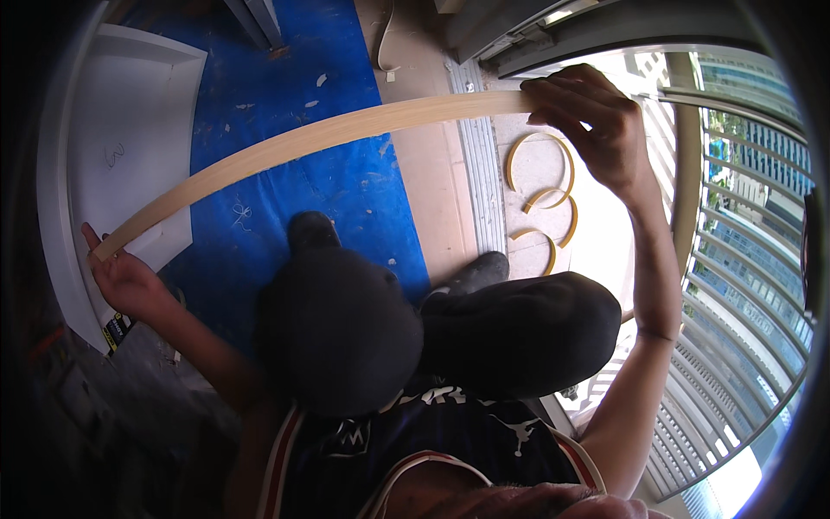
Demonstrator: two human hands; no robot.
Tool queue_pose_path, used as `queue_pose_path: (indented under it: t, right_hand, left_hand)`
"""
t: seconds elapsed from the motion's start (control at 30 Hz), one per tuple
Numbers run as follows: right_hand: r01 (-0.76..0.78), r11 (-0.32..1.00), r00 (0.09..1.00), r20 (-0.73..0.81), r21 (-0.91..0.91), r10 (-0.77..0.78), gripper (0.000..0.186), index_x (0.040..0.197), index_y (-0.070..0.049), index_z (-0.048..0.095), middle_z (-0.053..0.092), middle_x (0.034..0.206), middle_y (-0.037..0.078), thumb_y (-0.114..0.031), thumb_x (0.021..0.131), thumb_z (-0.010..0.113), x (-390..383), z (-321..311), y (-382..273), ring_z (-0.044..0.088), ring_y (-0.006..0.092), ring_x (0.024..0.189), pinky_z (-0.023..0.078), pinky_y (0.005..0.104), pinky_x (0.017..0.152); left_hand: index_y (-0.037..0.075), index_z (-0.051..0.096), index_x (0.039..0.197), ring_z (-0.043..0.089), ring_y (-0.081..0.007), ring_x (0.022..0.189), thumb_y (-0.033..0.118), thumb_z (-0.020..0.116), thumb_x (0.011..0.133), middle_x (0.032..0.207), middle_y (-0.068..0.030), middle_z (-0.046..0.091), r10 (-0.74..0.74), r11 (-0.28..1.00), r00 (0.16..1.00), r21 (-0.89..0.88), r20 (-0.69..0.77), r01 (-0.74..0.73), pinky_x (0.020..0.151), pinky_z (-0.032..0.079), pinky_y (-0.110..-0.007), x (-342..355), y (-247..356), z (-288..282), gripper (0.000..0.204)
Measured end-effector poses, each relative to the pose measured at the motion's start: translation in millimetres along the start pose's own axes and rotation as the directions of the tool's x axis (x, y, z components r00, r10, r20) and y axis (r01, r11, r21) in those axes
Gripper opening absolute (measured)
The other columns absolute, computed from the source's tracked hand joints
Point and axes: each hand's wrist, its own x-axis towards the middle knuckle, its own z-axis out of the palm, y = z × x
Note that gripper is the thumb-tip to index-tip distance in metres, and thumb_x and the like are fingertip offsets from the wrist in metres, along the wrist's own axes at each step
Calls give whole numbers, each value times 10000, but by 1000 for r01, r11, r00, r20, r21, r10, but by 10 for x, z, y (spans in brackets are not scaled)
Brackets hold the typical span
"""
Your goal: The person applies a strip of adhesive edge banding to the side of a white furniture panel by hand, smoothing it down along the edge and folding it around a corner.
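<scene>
A long, thin wood-coloured edging strip [320, 137] stretches across the view between my two hands, curving slightly upward in the middle. Its left end is pinched in my left hand [130, 281], beside the white panel. My right hand [596, 125], raised at the upper right near the doorway, grips the other end, with the fingers bent over it. Part of the grip there is hidden behind the fingers.
Blue sheeting [337, 190] covers the floor ahead, edged by brown board [432, 182]. Several curled strips [540, 164] lie past a metal door track [475, 156]. A white panel box [130, 130] stands left; a slatted railing [743, 285] is at right.
</scene>
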Motion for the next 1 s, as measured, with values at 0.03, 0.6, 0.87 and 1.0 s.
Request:
queue_pose_path:
  t: [0.03, 0.6, 0.87, 1.0]
  right_hand:
    - [-3, 1000, 1000, 22, -11, 4, 359, 1192, -41, 817, 814, 1050, 126, -104, 843, 870, 18, -11, -20, 744, 294, 981, 626, 414, 830]
    - [57, 991, 998, 32, 125, -61, 237, 1078, -12, 830, 820, 1047, 122, -85, 854, 861, 357, 264, -333, 735, 304, 934, 613, 424, 842]
    - [125, 991, 990, 57, 36, -127, 290, 1109, -30, 832, 821, 1065, 117, -151, 850, 875, 419, 211, -387, 737, 303, 969, 610, 431, 871]
    - [86, 996, 994, 63, 24, -87, 435, 1195, -48, 823, 818, 1089, 124, -212, 804, 917, 507, 254, -604, 734, 310, 997, 614, 435, 884]
  left_hand:
    - [-201, 480, 1431, 406, -334, 1564, 202, 449, 1143, 1664, -311, 425, -1, 1000, 1000, -9, 4, 1, 1352, 229, -513, -5, -2, 3, 496]
    - [-61, 679, 1216, 469, -314, 1535, 204, 519, 1111, 1628, -324, 475, 51, 999, 999, -17, 11, -51, 1315, 309, -476, 10, -66, -67, 327]
    - [-70, 659, 1260, 440, -322, 1554, 190, 524, 1102, 1621, -342, 473, 56, 998, 998, -38, 38, -54, 1309, 298, -463, 66, -85, -146, 332]
    - [-81, 628, 1285, 405, -333, 1576, 171, 522, 1096, 1604, -344, 492, 29, 996, 999, -79, -33, -32, 1312, 267, -469, 31, -80, -107, 332]
